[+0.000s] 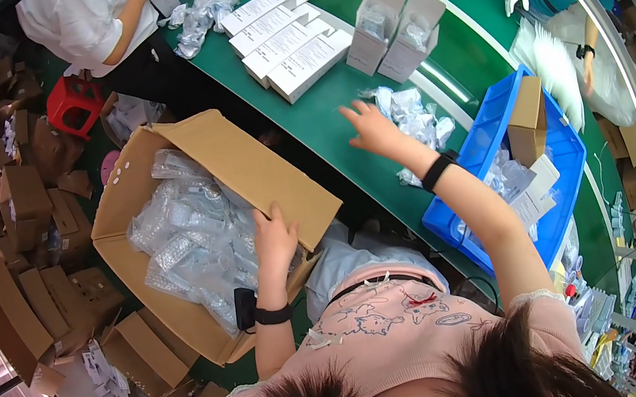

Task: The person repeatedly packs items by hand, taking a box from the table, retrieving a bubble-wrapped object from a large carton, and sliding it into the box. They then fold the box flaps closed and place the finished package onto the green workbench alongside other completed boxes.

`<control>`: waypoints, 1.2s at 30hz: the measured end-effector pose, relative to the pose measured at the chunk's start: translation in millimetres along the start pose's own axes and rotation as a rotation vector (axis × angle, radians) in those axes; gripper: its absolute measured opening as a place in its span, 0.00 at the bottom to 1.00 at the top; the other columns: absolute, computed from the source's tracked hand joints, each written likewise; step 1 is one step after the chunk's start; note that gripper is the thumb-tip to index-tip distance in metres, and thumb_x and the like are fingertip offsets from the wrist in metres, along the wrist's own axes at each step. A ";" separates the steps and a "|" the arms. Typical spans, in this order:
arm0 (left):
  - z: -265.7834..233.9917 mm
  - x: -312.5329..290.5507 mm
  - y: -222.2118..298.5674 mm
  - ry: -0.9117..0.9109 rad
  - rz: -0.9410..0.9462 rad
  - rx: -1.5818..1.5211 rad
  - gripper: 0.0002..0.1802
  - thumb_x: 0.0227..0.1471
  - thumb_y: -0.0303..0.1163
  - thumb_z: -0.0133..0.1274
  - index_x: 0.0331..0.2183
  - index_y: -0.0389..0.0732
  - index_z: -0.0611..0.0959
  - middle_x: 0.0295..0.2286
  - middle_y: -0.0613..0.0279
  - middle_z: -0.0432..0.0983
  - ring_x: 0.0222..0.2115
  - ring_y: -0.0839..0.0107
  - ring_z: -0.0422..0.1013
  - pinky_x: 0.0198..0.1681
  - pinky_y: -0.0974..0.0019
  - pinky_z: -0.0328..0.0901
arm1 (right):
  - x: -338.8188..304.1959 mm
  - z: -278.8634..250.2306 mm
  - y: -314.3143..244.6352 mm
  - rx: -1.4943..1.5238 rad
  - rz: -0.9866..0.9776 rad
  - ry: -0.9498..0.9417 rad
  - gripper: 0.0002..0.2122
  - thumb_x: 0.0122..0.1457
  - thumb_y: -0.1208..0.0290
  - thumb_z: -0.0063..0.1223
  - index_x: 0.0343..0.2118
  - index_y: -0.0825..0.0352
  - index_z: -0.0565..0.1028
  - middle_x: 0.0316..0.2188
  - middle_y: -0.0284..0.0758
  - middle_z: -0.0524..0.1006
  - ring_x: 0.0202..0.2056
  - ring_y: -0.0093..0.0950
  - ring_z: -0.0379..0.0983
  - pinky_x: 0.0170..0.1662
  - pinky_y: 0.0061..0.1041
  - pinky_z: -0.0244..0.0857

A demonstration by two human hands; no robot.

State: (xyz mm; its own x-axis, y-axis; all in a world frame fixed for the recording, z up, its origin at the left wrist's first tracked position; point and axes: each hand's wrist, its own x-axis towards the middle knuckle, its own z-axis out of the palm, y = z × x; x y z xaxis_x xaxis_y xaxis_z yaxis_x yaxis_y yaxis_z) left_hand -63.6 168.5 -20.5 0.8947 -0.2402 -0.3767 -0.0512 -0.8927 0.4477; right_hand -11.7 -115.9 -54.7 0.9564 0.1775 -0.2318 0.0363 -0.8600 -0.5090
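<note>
My left hand (276,238) rests at the near right wall of a large open cardboard box (273,176), its fingers apart. Clear bubble-wrap bags (193,226) fill much of that box, and what is inside the bags is hard to make out. Over the green table (315,128) reaches my right hand (374,130), fingers spread and nothing in them. Just beside it lie crumpled clear plastic bags (413,113) with pale contents. Beyond stand two open white cartons (411,38) with plastic-wrapped items inside, next to a row of closed white boxes (294,44).
At right, a blue plastic crate (471,245) holds bagged items, a white carton and a brown box (527,120). Someone in a white shirt (78,24) stands across the table's far left. A red stool (74,104) and several cardboard boxes (147,354) crowd the floor at left.
</note>
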 end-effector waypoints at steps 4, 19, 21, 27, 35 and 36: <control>3.8 1.8 -6.8 0.033 0.050 -0.029 0.28 0.41 0.33 0.53 0.45 0.34 0.66 0.44 0.38 0.57 0.39 0.43 0.63 0.39 0.55 0.63 | 77.5 0.5 -36.7 -0.290 -0.035 0.379 0.35 0.41 0.60 0.58 0.52 0.69 0.57 0.53 0.52 0.54 0.54 0.47 0.49 0.49 0.46 0.54; -33.9 1.2 -20.0 0.236 -0.031 -1.302 0.18 0.52 0.36 0.45 0.43 0.37 0.69 0.33 0.57 0.72 0.37 0.69 0.69 0.34 0.69 0.64 | 53.6 30.8 -101.7 -0.271 -0.067 0.446 0.34 0.45 0.71 0.50 0.53 0.80 0.49 0.55 0.58 0.47 0.57 0.53 0.42 0.53 0.55 0.42; -52.9 13.8 -11.7 0.274 -0.092 -1.439 0.20 0.52 0.37 0.45 0.45 0.38 0.67 0.36 0.56 0.70 0.39 0.67 0.67 0.37 0.67 0.64 | 3.8 0.1 -133.5 -0.080 -0.241 0.322 0.34 0.45 0.73 0.50 0.53 0.78 0.48 0.55 0.55 0.48 0.57 0.50 0.42 0.54 0.52 0.41; -76.9 11.2 -40.8 0.108 0.029 -1.760 0.36 0.48 0.32 0.50 0.54 0.44 0.51 0.45 0.52 0.62 0.43 0.63 0.63 0.43 0.63 0.60 | -47.9 -18.4 -190.0 -0.299 -0.907 0.013 0.29 0.44 0.72 0.52 0.51 0.73 0.57 0.56 0.49 0.51 0.59 0.44 0.43 0.56 0.47 0.43; -88.9 -89.7 -109.5 0.775 -0.122 -1.479 0.46 0.35 0.23 0.48 0.57 0.51 0.49 0.50 0.49 0.55 0.50 0.58 0.56 0.53 0.59 0.52 | 57.9 69.3 -239.9 0.553 -0.553 -0.046 0.16 0.44 0.72 0.50 0.38 0.71 0.71 0.39 0.46 0.70 0.42 0.42 0.67 0.44 0.35 0.62; -94.5 -97.8 -106.9 0.827 -0.064 -1.543 0.47 0.33 0.25 0.48 0.57 0.52 0.48 0.51 0.51 0.54 0.50 0.58 0.56 0.53 0.60 0.52 | 87.7 94.9 -248.0 0.359 -0.454 -0.183 0.15 0.42 0.70 0.51 0.34 0.72 0.72 0.35 0.46 0.72 0.39 0.42 0.69 0.41 0.35 0.63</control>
State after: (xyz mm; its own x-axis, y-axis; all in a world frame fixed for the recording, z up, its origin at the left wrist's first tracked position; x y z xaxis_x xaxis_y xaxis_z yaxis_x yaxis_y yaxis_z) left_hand -103.7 323.5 45.1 0.8741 0.4559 -0.1674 -0.0171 0.3732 0.9276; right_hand 35.7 158.4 -27.4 0.8017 0.5958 -0.0482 0.2992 -0.4697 -0.8306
